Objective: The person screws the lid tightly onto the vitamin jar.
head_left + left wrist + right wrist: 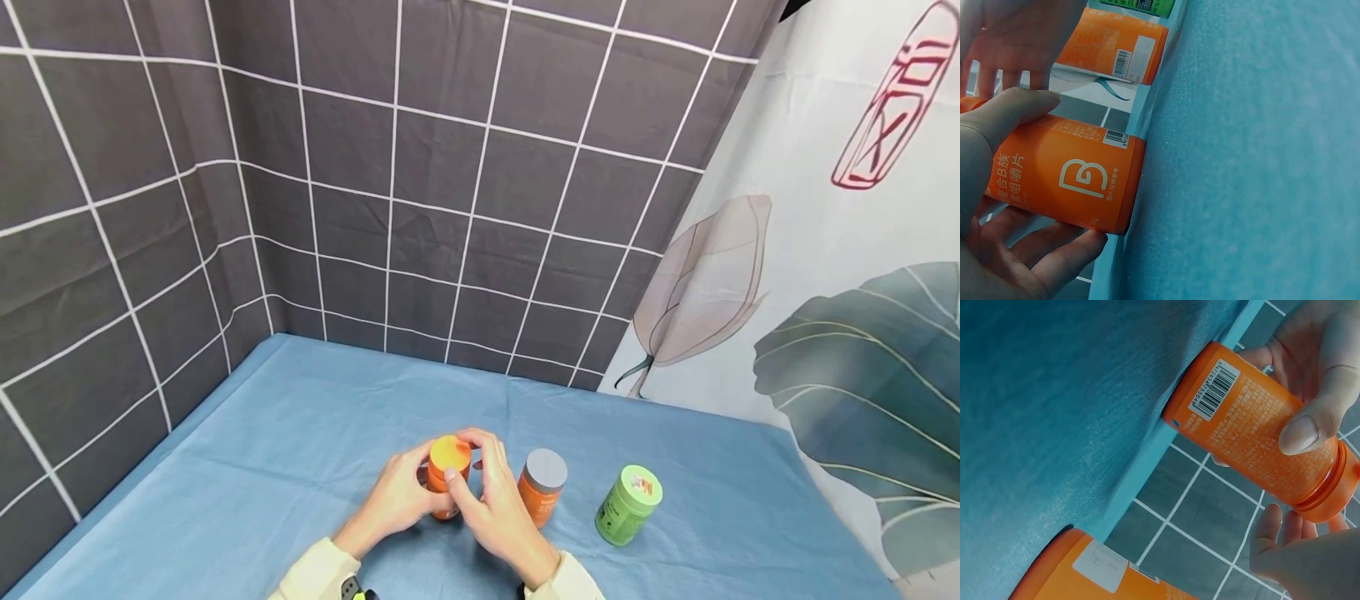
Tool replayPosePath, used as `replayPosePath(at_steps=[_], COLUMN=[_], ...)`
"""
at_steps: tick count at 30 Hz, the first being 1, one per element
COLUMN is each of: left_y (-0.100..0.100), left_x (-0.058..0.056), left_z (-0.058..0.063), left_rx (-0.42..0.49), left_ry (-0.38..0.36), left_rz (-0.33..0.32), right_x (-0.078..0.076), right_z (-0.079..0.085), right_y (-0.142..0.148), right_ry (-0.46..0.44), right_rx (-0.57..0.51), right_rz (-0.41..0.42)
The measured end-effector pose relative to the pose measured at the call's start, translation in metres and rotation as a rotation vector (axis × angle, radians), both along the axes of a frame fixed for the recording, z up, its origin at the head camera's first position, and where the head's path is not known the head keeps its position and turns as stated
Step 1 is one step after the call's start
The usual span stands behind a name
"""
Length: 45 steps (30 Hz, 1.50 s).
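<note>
An orange supplement bottle point(442, 483) with an orange lid point(450, 451) stands upright on the blue cloth. My left hand point(399, 497) grips its body, thumb on one side and fingers on the other, as the left wrist view shows around the printed bottle point(1072, 175). My right hand point(497, 510) holds the lid from the right, its thumb at the near edge and its fingers at the far edge. In the right wrist view, the right hand's fingers point(1272, 528) are at the lid point(1329, 494), partly behind it.
Just right of my right hand stands another orange bottle point(538, 500) with a grey lid. Farther right is a green jar point(628, 505) with a light green lid. The blue cloth point(315, 417) covers the table, with a dark gridded curtain point(435, 150) behind it.
</note>
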State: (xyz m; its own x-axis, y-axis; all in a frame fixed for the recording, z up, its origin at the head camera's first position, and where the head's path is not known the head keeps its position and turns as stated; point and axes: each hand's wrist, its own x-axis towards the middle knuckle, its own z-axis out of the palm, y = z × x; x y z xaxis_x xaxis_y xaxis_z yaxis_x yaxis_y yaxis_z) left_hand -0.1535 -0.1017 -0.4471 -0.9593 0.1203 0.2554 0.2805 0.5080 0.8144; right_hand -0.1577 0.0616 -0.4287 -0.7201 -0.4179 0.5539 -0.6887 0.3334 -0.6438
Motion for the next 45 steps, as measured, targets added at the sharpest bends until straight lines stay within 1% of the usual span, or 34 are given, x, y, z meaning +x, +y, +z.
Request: replayPosePath(at_steps=[9,18,26,31,34,41,45], left_y=[0.0001,-0.0004,0.0,-0.0002,-0.0001,-0.0001,-0.0004], left_x=[-0.0013,-0.0012,-0.0011,-0.0012,-0.0015,-0.0001,0.0004], left_z=[0.001,0.0007,0.0004,-0.0009,-0.0013,-0.0006,-0.0001], left_rx=[0.0,0.004,0.009,-0.016,-0.025,0.013,0.003], left_ry=[-0.008,-0.002,-0.001,0.014,0.023,0.008,0.016], left_rz=[-0.01,-0.011,-0.011,0.001,0.006,-0.01,0.0], right_x=[-0.0017,-0.0003,-0.0009,0.0002,0.0006,0.0006,0.0002], right_z=[0.0005,0.0012,0.0005,0.0,0.0005,0.0008,0.0003], right_y=[-0.0008,-0.0007,-0.0004,-0.0002,0.0,0.001,0.0008], right_ry=[0.004,-0.007,0.003,0.014,0.017,0.015,0.005], right_rx=[-0.022,-0.01,-0.004,0.008,0.015,0.03,0.036], right_rz=[-0.016,-0.037,-0.052,-0.065,-0.063,-0.022,-0.008])
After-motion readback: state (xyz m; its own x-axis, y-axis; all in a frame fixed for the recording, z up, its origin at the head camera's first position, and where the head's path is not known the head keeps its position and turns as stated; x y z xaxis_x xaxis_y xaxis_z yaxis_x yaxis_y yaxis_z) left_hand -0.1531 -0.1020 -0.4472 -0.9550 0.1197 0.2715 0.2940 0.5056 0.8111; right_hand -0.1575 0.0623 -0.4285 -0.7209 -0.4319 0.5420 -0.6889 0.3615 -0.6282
